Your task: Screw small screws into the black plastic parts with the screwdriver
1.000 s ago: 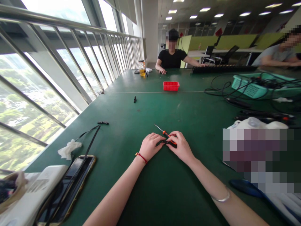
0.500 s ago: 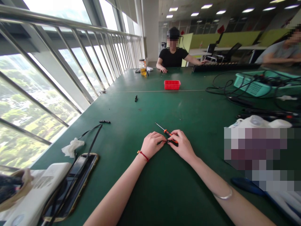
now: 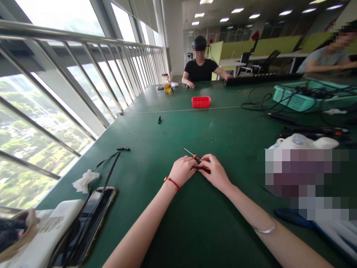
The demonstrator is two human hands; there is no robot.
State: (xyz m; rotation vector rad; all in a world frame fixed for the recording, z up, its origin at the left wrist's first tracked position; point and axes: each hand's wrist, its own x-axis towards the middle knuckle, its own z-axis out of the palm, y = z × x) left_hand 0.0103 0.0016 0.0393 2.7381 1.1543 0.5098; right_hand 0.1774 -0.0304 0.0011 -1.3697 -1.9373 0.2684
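I pinch a small black part [image 3: 197, 168] between the fingertips of my left hand [image 3: 182, 170] and right hand [image 3: 216, 172], just above the green surface [image 3: 167, 137]. The fingers of each hand are closed on it, the left ones at its left end and the right ones at its right. A screwdriver [image 3: 196, 157] with an orange and black handle slants beside them, its thin shaft pointing to the far left; part of the handle is hidden by my right fingers, and I cannot tell whether they grip it. Farther off, a red tray [image 3: 201, 102] sits well apart from my hands, with a black piece [image 3: 159, 120] to its near left. On my left, a black strap [image 3: 111, 169] runs over a phone [image 3: 97, 212], near a crumpled white tissue [image 3: 86, 181]. A jar [image 3: 166, 85] of yellow liquid stands at the far left. To the far right is a teal basket [image 3: 292, 100] with black cables [image 3: 262, 106] in and around it, and nearer on the right sits a white object [image 3: 299, 140], partly blurred out. At the far side, a person in a black shirt [image 3: 199, 69] rests one hand on the surface.
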